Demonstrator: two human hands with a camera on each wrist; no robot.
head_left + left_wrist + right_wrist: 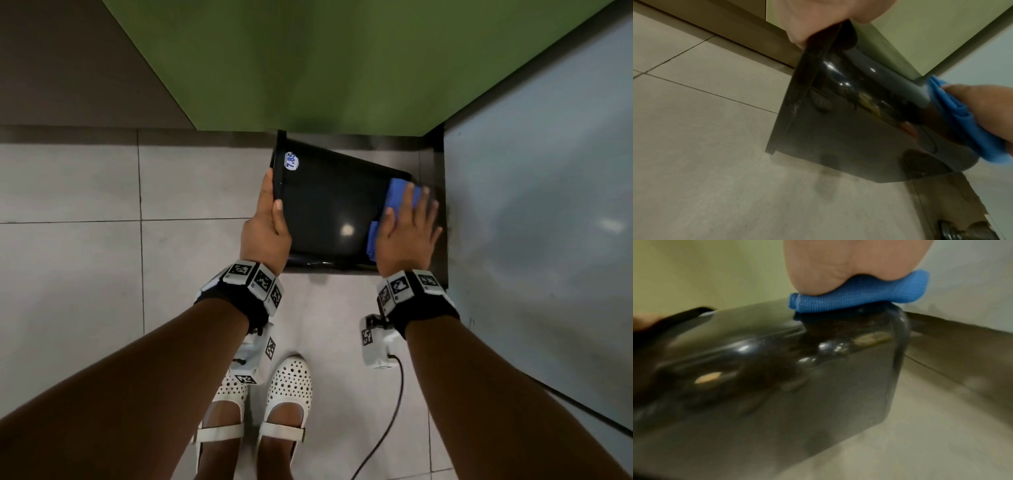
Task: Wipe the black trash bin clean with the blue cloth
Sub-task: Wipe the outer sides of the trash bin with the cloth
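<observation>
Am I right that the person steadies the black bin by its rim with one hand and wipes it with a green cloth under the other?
Not quite: the cloth is blue, not green; the head view shows it plainly. The rest holds: the left hand grips the rim of the black bin, and the right hand presses the cloth flat against the bin.

A small round white sticker (pixel 291 161) sits on the glossy black plastic trash bin (pixel 329 212), close to the bin's rim, and carries blue digits that read "7.85"; its right edge curves out of sight, so anything further cannot be told. The black-and-white square coded tags (pixel 239 269) on the wristbands near the bin bear patterns, not readable words.
</observation>
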